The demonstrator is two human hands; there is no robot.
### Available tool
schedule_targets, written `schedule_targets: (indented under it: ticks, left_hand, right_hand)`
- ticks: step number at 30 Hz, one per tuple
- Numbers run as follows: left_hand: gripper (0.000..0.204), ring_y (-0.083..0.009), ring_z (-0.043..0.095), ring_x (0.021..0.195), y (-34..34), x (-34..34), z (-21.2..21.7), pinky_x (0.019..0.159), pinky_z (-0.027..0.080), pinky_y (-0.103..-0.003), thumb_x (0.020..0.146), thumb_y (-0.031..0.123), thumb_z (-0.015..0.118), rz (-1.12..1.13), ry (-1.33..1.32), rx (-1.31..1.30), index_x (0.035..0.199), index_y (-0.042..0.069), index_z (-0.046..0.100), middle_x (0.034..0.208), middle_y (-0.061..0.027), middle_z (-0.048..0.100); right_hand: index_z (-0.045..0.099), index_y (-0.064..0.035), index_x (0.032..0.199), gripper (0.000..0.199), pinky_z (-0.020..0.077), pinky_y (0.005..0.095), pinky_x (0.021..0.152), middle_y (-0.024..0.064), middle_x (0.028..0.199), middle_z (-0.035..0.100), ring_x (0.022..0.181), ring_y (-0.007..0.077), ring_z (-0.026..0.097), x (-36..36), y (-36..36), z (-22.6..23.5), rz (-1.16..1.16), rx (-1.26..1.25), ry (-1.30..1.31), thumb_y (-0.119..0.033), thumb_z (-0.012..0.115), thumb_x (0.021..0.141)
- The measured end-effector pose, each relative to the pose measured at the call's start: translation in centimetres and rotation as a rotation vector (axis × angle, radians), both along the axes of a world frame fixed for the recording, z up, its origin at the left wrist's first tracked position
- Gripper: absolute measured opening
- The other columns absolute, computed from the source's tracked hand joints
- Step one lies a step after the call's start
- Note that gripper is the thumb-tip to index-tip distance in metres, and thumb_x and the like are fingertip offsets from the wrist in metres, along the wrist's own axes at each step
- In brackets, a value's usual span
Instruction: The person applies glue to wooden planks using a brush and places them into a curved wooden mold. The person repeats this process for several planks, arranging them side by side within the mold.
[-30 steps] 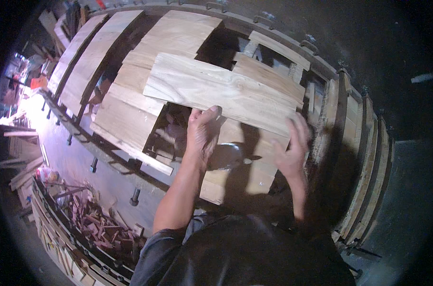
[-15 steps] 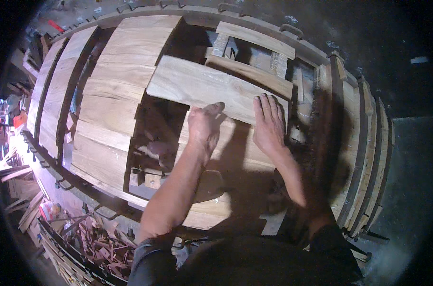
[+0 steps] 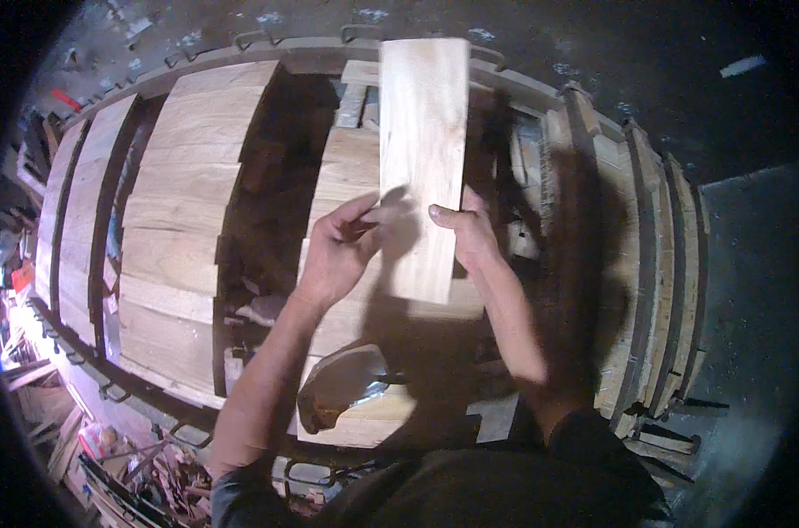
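Observation:
My right hand (image 3: 471, 233) grips a pale wooden board (image 3: 426, 114) by its right edge, thumb on the top face and fingers behind. The board is lifted and stands lengthwise away from me, above the other boards. Beside its left edge is my left hand (image 3: 336, 255), its fingers curled together. A small dark, blurred shape shows at those fingertips, against the board; what it is I cannot make out. Under my hands lie more pale boards (image 3: 346, 176). Near me on them rests a curved brownish piece (image 3: 342, 383) with a shiny edge, its kind unclear.
To the left stand rows of stacked boards (image 3: 184, 194), with dark gaps between. On the right are long timber pieces (image 3: 650, 264) along the rack. Metal loops (image 3: 361, 33) line the far edge. Wood scraps (image 3: 166, 475) fill the lower left.
The board has been raised from lying crosswise and turned to point away from me. My right hand went from flat on its face to gripping its edge; my left moved slightly left.

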State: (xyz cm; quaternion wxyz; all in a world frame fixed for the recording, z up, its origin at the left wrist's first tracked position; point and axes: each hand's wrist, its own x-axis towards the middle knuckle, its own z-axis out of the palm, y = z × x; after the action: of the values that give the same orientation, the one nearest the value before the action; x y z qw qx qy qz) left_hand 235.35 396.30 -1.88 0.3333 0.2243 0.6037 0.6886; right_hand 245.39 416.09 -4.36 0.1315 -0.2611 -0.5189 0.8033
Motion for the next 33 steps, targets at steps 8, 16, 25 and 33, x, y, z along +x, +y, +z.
schedule_targets:
  ticks: [8, 16, 25, 33]
  left_hand:
    - [0.062, -0.0426, 0.022, 0.148, -3.9, -1.2, -13.0, 0.121, 0.019, -0.055, 0.083, 0.018, 0.068, -0.380, 1.090, -0.586, 0.139, 0.002, 0.048, 0.158, -0.0225, 0.028]
    - [0.062, -0.0423, 0.024, 0.148, -3.6, -0.5, -18.7, 0.118, 0.024, -0.058, 0.090, 0.049, 0.062, -0.349, 1.405, -0.639, 0.134, 0.006, 0.054, 0.159, -0.0232, 0.028]
    - [0.060, -0.0405, 0.023, 0.149, -3.5, -0.8, -17.4, 0.119, 0.022, -0.058, 0.087, 0.045, 0.068, -0.345, 1.276, -0.619, 0.133, 0.010, 0.056, 0.161, -0.0193, 0.027]
    - [0.057, -0.0415, 0.025, 0.149, -3.5, -0.8, -17.8, 0.118, 0.024, -0.059, 0.086, 0.042, 0.068, -0.329, 1.246, -0.595, 0.130, 0.007, 0.058, 0.160, -0.0201, 0.029]
  right_hand:
    - [0.040, 0.0086, 0.142, 0.068, 0.0334, 0.0533, 0.116, 0.0238, 0.138, 0.053, 0.131, 0.0412, 0.048, -0.2, 3.5, -2.8, -0.291, -0.550, 0.117, -0.004, 0.060, 0.078]
    - [0.052, 0.0014, 0.132, 0.046, 0.0365, 0.0546, 0.114, 0.0181, 0.134, 0.057, 0.128, 0.0366, 0.052, -5.4, 6.7, -9.3, -0.524, -0.632, 0.116, -0.008, 0.056, 0.088]
    - [0.066, -0.0094, 0.105, 0.031, 0.0508, 0.0421, 0.096, 0.0060, 0.108, 0.068, 0.102, 0.0241, 0.063, -14.2, 4.6, -12.5, -0.829, -0.860, -0.063, 0.011, 0.066, 0.082]
    - [0.068, -0.0045, 0.112, 0.024, 0.0424, 0.0331, 0.098, 0.0092, 0.113, 0.067, 0.103, 0.0242, 0.059, -13.2, 2.7, -13.4, -0.597, -0.450, -0.205, -0.013, 0.068, 0.089]
